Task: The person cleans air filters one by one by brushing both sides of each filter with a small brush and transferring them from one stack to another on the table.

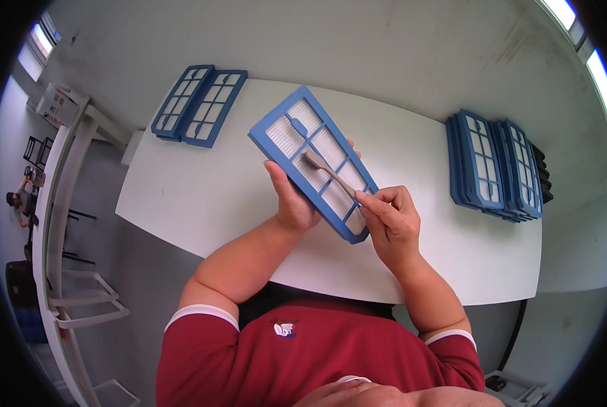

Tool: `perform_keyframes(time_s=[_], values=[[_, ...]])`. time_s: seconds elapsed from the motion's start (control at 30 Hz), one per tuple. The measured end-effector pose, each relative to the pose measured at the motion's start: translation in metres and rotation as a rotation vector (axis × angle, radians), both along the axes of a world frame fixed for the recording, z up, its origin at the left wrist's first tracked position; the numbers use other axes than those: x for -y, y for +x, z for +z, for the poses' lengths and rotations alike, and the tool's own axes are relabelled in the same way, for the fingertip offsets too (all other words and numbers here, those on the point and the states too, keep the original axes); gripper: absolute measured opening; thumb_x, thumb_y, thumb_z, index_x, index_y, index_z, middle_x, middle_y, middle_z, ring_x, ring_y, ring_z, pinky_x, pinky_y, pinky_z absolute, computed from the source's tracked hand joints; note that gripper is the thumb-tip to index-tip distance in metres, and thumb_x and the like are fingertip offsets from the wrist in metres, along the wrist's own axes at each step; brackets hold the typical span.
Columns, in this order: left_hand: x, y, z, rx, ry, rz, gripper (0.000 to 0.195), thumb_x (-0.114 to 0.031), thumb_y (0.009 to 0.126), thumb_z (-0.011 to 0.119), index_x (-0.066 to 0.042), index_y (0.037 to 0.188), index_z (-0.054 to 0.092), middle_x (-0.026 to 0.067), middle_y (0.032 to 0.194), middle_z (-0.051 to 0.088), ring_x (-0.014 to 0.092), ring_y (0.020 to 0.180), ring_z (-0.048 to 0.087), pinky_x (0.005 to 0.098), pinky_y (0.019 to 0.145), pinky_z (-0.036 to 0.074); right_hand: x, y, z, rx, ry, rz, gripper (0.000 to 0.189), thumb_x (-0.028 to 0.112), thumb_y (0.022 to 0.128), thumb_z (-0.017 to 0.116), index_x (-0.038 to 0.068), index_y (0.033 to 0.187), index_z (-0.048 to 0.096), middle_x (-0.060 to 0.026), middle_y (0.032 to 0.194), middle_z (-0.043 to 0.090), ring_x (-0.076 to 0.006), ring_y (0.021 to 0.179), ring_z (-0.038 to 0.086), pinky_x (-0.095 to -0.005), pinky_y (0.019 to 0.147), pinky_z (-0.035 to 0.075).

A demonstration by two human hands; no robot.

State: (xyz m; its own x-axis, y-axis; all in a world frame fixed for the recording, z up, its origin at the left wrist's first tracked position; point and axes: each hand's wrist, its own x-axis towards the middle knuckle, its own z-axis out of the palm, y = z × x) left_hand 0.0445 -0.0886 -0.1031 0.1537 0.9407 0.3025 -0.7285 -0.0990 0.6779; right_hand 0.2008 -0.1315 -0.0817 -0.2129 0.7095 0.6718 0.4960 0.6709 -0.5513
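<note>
My left hand (295,201) holds a blue-framed pleated air filter (334,150) tilted above the white table (201,188), with the thumb along its near-left edge and fingertips showing at its far side. A small grey-brown brush (338,179) is pinched between the thumb and fingers of my right hand (392,219). The brush head lies over the white pleats in one of the filter's middle openings, and its handle slants down to the right. What the fingers under the filter do is hidden.
Two similar filters (214,109) lie side by side at the table's far left. Several more stand stacked in two piles (479,163) at the right, beside black items (542,173). Beyond the table at left are a white frame rack (87,297) and another person (21,201).
</note>
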Motion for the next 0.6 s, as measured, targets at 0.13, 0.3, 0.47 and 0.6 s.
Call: perform_keyframes(time_s=[0.13, 0.3, 0.47, 0.6], values=[[-0.002, -0.005, 0.007, 0.089, -0.02, 0.097, 0.1, -0.084, 0.073, 0.009, -0.01, 0.138, 0.024, 0.019, 0.125, 0.045, 0.034, 0.117, 0.048, 0.0478, 0.096, 0.043, 0.0, 0.0, 0.0, -0.017, -0.035, 0.001, 0.032, -0.006, 0.074, 0.066, 0.009, 0.102, 0.068, -0.0061, 0.075, 0.052, -0.0151, 0.065, 0.052, -0.0239, 0.051, 0.045], [-0.007, -0.011, 0.007, 0.057, 0.011, 0.15, 0.097, -0.083, 0.074, 0.009, -0.01, 0.136, 0.026, 0.0196, 0.124, 0.047, 0.034, 0.114, 0.05, 0.0479, 0.095, 0.044, 0.004, -0.001, -0.003, -0.026, -0.147, 0.112, 0.037, -0.008, 0.072, 0.066, 0.01, 0.104, 0.068, -0.0055, 0.075, 0.052, -0.0152, 0.064, 0.052, -0.0246, 0.052, 0.044], [-0.008, -0.011, 0.009, 0.014, 0.012, 0.182, 0.097, -0.082, 0.075, 0.008, -0.009, 0.135, 0.028, 0.0205, 0.121, 0.048, 0.034, 0.112, 0.051, 0.0478, 0.094, 0.045, 0.006, 0.0, -0.002, -0.029, -0.188, 0.239, 0.04, -0.008, 0.072, 0.065, 0.012, 0.107, 0.067, -0.0048, 0.074, 0.052, -0.0153, 0.062, 0.051, -0.0256, 0.053, 0.043], [-0.009, -0.014, 0.013, 0.05, -0.016, 0.202, 0.097, -0.083, 0.074, 0.008, -0.009, 0.135, 0.028, 0.0209, 0.121, 0.049, 0.034, 0.112, 0.051, 0.0478, 0.094, 0.045, 0.005, 0.002, -0.001, -0.038, -0.215, 0.277, 0.041, -0.006, 0.074, 0.064, 0.013, 0.11, 0.065, -0.005, 0.069, 0.051, -0.0157, 0.06, 0.051, -0.0268, 0.053, 0.042]])
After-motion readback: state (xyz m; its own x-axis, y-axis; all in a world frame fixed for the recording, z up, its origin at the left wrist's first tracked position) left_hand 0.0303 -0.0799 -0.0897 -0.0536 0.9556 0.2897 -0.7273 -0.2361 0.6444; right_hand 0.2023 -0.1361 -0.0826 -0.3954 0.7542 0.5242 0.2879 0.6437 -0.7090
